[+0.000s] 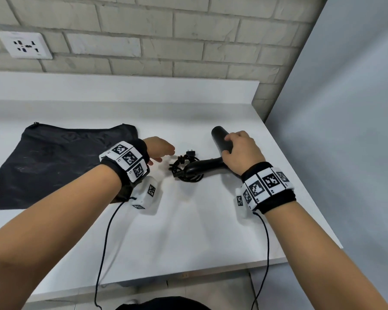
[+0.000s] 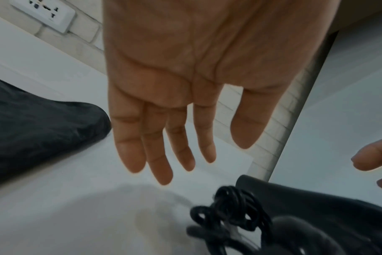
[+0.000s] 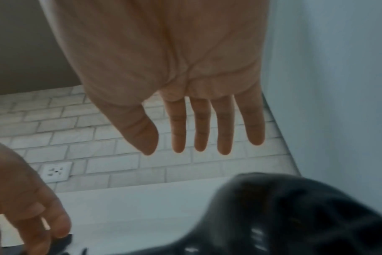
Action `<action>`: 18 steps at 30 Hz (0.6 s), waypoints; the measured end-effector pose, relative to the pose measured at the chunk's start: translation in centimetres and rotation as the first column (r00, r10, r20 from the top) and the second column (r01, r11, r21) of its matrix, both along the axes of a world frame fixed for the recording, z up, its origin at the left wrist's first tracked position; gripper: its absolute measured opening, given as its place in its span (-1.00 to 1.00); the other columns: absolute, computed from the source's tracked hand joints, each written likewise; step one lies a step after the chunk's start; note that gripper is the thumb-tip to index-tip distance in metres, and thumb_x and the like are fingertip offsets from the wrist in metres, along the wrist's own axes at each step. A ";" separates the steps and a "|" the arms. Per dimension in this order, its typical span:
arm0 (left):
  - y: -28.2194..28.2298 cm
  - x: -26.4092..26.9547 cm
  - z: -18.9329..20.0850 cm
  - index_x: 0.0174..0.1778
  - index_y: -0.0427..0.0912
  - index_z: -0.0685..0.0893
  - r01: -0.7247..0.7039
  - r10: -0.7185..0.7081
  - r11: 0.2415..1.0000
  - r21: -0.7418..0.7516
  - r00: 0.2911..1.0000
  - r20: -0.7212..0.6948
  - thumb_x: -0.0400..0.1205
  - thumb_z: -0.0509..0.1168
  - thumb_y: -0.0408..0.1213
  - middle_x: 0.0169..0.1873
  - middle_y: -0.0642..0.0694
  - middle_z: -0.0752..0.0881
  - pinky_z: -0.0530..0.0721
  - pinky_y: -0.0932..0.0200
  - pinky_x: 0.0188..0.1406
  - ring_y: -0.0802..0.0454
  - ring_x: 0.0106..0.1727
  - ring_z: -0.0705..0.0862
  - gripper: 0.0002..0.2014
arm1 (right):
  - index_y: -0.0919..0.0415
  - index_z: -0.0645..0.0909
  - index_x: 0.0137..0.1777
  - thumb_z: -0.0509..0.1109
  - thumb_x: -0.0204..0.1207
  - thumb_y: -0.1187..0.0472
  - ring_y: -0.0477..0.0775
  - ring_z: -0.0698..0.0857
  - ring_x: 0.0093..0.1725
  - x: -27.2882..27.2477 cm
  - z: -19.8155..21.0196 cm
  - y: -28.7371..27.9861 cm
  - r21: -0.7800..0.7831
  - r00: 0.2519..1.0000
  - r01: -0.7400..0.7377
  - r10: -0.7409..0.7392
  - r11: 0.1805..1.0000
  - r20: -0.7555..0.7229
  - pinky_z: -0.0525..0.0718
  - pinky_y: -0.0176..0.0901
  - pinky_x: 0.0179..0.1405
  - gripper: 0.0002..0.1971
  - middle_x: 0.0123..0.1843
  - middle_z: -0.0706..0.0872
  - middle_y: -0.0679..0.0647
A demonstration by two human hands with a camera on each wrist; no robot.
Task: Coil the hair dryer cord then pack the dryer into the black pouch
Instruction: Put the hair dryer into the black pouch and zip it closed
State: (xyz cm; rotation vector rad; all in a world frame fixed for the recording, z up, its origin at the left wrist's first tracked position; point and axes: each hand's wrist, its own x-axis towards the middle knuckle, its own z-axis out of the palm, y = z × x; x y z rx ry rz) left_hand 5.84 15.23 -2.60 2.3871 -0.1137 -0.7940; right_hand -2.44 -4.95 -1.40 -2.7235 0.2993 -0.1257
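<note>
Head view, looking down on a white counter [image 1: 188, 231] against a pale brick wall with a white wall socket [image 1: 24, 44] at upper left. Black pouch [image 1: 54, 162] lying flat on the counter's left part, well apart from the dryer. Black hair dryer [image 1: 220, 139] lying on the counter right of centre, barrel pointing away, handle reaching left into the coiled cord [image 1: 186, 168], bundled on the counter with its plug [image 1: 191, 152] at the far side. Right hand [image 1: 242, 153] just above the dryer's barrel, fingers loosely bent over it; hard to tell here whether touching. Left hand [image 1: 159, 149] hovering just left of the cord, fingers relaxed, holding nothing. Marker-patterned wristbands on both wrists, thin black cables trailing off the counter's near edge.

Left wrist view: left hand [image 2: 185, 77] seen palm-on, fingers [image 2: 157, 155] straight and slightly spread, holding nothing. Below, blurred coiled cord [image 2: 233, 212] against the dryer [image 2: 316, 215]. Pouch [image 2: 37, 131] at left. Fingertips of the right hand [image 2: 373, 160] at the right edge.

Right wrist view: right hand [image 3: 175, 69] palm-on, fingers [image 3: 224, 129] straight and apart, clear of the dryer [image 3: 294, 215], which fills the lower right, blurred. Left hand [image 3: 22, 198] at lower left.
</note>
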 end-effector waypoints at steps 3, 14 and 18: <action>2.6 0.4 0.5 0.35 -0.07 0.57 -0.008 0.008 0.999 -0.040 1.000 0.012 0.65 0.20 -0.17 0.27 -0.02 0.62 0.50 0.22 -0.27 -0.02 0.02 0.64 -0.66 | 0.17 0.49 0.32 0.27 0.48 0.22 0.15 0.56 0.26 0.7 0.6 3.6 0.022 0.992 -0.126 0.126 0.992 0.006 0.51 -0.07 0.24 -0.62 0.36 0.52 0.15; 17.3 4.5 2.9 0.23 0.00 0.63 0.050 -0.076 0.976 0.211 0.990 0.116 0.61 0.25 -0.03 0.22 -0.10 0.68 0.53 0.18 -0.11 0.00 0.03 0.63 -0.69 | 0.16 0.56 0.23 0.31 0.48 0.18 0.11 0.59 0.21 8.3 -0.1 17.0 0.163 0.916 -0.346 0.370 0.924 -0.152 0.54 -0.13 0.22 -0.69 0.25 0.62 0.12; 21.2 8.1 2.6 0.43 -0.08 0.50 0.119 -0.187 0.900 0.420 0.975 0.124 0.63 0.23 -0.06 0.41 -0.08 0.54 0.40 0.15 0.36 -0.06 0.40 0.50 -0.56 | 0.19 0.57 0.23 0.31 0.50 0.19 0.12 0.59 0.22 11.9 -0.7 20.3 0.165 0.884 -0.382 0.412 0.909 -0.222 0.48 -0.20 0.19 -0.69 0.28 0.61 0.14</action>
